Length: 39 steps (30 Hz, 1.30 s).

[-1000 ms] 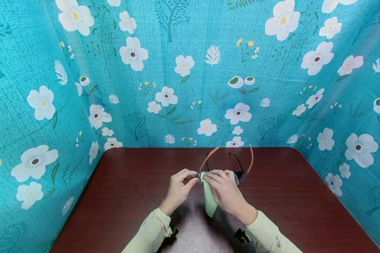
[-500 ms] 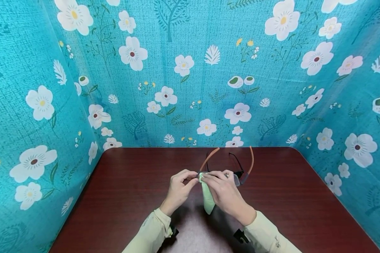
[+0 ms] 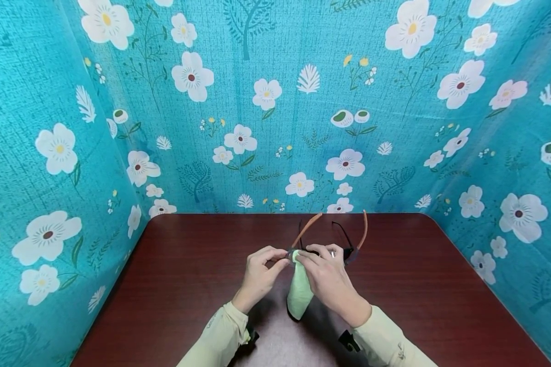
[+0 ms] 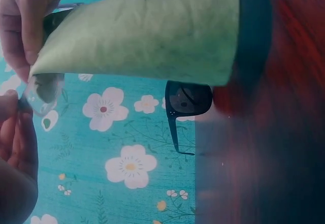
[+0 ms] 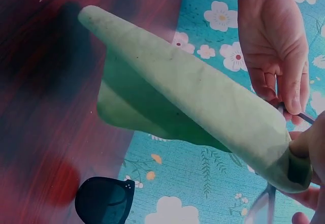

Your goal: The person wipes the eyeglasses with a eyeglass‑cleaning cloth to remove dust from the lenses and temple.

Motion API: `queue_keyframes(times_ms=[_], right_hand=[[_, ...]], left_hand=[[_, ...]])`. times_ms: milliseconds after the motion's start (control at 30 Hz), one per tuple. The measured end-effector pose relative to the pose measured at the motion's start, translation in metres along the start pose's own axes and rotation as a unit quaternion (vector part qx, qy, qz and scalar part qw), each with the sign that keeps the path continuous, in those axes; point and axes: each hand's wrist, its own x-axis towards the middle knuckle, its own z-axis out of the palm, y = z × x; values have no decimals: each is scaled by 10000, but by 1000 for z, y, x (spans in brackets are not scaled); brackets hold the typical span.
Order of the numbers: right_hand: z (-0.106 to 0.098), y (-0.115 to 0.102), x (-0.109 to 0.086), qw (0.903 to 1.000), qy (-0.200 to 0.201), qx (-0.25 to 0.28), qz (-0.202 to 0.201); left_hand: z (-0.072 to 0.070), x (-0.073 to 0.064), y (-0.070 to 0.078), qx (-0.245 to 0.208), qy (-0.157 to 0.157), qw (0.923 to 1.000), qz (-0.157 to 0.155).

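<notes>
Above the middle of the table (image 3: 202, 265), well in from its left and right edges, we saw a green cloth (image 3: 300, 293) hang from a right hand (image 3: 328, 278), its long axis dropping toward the near side. Those fingers pinched it over the left lens of the eyeglasses (image 3: 305, 231), while the left hand (image 3: 259, 275) pinched the frame's left corner between thumb and finger. We judged the cloth light and limp, best held by a fold, and the eyeglasses light but stiff, their lenses fragile, safest gripped at rim or hinge. Their front ran left to right, orange temples pointing to the far edge. Short of that edge we spotted black sunglasses (image 4: 188, 98); beyond it, a flowered backdrop (image 3: 266, 56).
</notes>
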Motion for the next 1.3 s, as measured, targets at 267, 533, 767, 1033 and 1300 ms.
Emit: queue_keyframes(times_ms=[267, 533, 767, 1033, 1300], right_hand=[[0, 2, -4, 9995, -84, 291, -48], [-7, -1, -3, 9917, 554, 1157, -94], [-12, -2, -5, 9738, 633, 2151, 392], [-10, 0, -10, 9682, 652, 2302, 729], [-9, 2, -10, 9695, 793, 2169, 821]], left_hand=[[-3, 4, 6, 222, 104, 9990, -375], [-12, 8, 10, 342, 178, 9984, -405], [-21, 14, 20, 394, 325, 9982, -307], [-26, 16, 25, 505, 373, 9980, -32], [-24, 13, -7, 686, 353, 9970, 14]])
